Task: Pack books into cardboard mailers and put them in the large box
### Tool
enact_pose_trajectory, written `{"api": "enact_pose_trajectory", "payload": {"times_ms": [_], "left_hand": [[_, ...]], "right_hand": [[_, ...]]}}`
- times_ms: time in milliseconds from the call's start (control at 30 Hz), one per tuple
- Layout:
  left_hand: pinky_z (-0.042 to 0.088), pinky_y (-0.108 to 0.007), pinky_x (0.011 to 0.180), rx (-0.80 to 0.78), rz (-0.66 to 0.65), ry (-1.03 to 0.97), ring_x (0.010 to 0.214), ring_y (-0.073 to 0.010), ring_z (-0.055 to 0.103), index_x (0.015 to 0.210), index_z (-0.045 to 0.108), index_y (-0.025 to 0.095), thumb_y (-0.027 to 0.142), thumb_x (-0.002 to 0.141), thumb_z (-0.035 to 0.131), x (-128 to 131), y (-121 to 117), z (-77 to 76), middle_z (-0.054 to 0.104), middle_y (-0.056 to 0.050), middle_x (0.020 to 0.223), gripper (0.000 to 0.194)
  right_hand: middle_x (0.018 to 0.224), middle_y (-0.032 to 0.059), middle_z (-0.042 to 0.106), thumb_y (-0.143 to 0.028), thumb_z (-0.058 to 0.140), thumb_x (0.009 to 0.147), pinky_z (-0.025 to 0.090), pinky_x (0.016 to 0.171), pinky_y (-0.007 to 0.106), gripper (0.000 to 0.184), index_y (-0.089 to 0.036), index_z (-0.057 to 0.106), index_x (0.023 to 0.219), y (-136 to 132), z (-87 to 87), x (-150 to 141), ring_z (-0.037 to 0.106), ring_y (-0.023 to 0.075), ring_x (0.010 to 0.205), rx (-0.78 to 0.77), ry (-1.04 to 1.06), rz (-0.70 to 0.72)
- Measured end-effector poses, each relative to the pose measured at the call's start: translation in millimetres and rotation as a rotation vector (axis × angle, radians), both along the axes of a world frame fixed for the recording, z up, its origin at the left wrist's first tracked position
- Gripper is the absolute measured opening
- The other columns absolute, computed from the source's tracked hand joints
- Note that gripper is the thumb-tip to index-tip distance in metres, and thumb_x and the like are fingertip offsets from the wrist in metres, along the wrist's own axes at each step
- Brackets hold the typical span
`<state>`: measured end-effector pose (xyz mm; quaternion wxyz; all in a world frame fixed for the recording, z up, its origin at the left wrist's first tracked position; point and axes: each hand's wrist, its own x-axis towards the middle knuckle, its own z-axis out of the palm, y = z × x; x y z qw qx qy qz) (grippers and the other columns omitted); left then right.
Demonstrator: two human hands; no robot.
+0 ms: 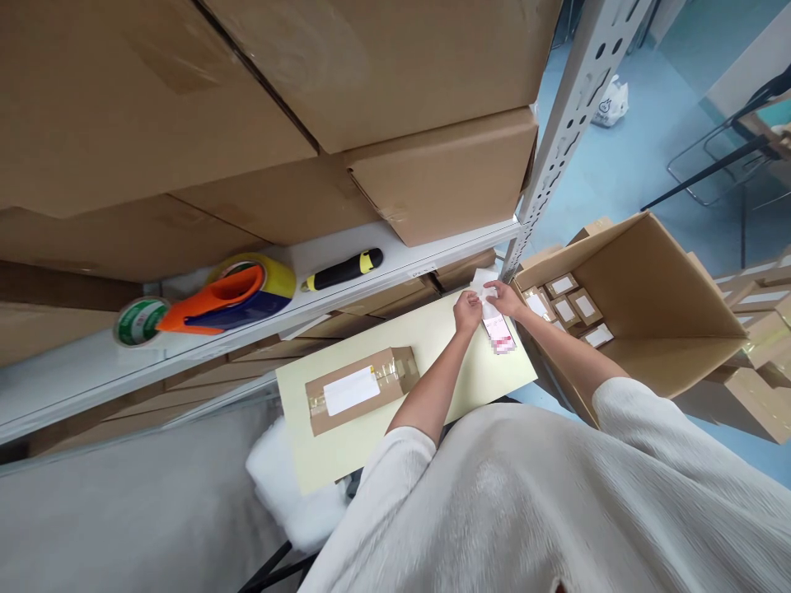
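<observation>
My left hand and my right hand meet over the far right corner of a pale yellow board. Both pinch a small white label strip with pink print, its upper end sticking up between my fingers. A taped brown parcel with a white label lies flat on the board to the left, apart from my hands.
An open carton holding several small labelled boxes stands at right. On the white shelf lie an orange tape dispenser, a green tape roll and a black-yellow knife. Large cartons loom above. White padding lies under the board.
</observation>
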<state>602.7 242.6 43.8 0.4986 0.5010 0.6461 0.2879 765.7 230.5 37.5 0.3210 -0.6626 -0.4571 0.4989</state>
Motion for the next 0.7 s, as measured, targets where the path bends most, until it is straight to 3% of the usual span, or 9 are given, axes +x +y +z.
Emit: {"api": "enact_pose_trajectory", "payload": {"times_ms": [233, 433, 700], "left_hand": [[0.061, -0.034, 0.098, -0.034, -0.018, -0.037, 0.097, -0.0189, 0.079, 0.104, 0.072, 0.026, 0.005, 0.084, 0.068, -4.8, 0.1, 0.3, 0.081, -0.003, 0.098, 0.029], [0.061, -0.032, 0.089, -0.024, -0.033, -0.009, 0.087, -0.0169, 0.076, 0.106, 0.072, 0.022, 0.008, 0.086, 0.075, -1.7, -1.8, 5.3, 0.081, -0.005, 0.104, 0.025], [0.063, -0.036, 0.090, -0.009, -0.018, -0.038, 0.084, -0.0172, 0.076, 0.107, 0.073, 0.023, 0.010, 0.084, 0.079, -4.5, -0.7, 3.9, 0.081, -0.004, 0.098, 0.027]], "right_hand": [[0.080, -0.0029, 0.055, -0.035, 0.071, 0.081, 0.053, 0.069, 0.032, 0.047, -0.025, 0.071, 0.127, -0.5, 4.2, -1.9, 0.051, 0.0183, 0.069, 0.019, 0.001, -0.001], [0.088, -0.0019, 0.058, -0.036, 0.078, 0.076, 0.055, 0.074, 0.032, 0.056, -0.022, 0.069, 0.130, -1.5, 8.7, -6.2, 0.055, 0.0188, 0.077, 0.046, 0.004, -0.004], [0.109, 0.0057, 0.071, -0.031, 0.076, 0.074, 0.058, 0.092, 0.040, 0.053, -0.023, 0.070, 0.126, 2.2, 1.4, -8.7, 0.065, 0.0248, 0.101, 0.075, -0.036, -0.023]]}}
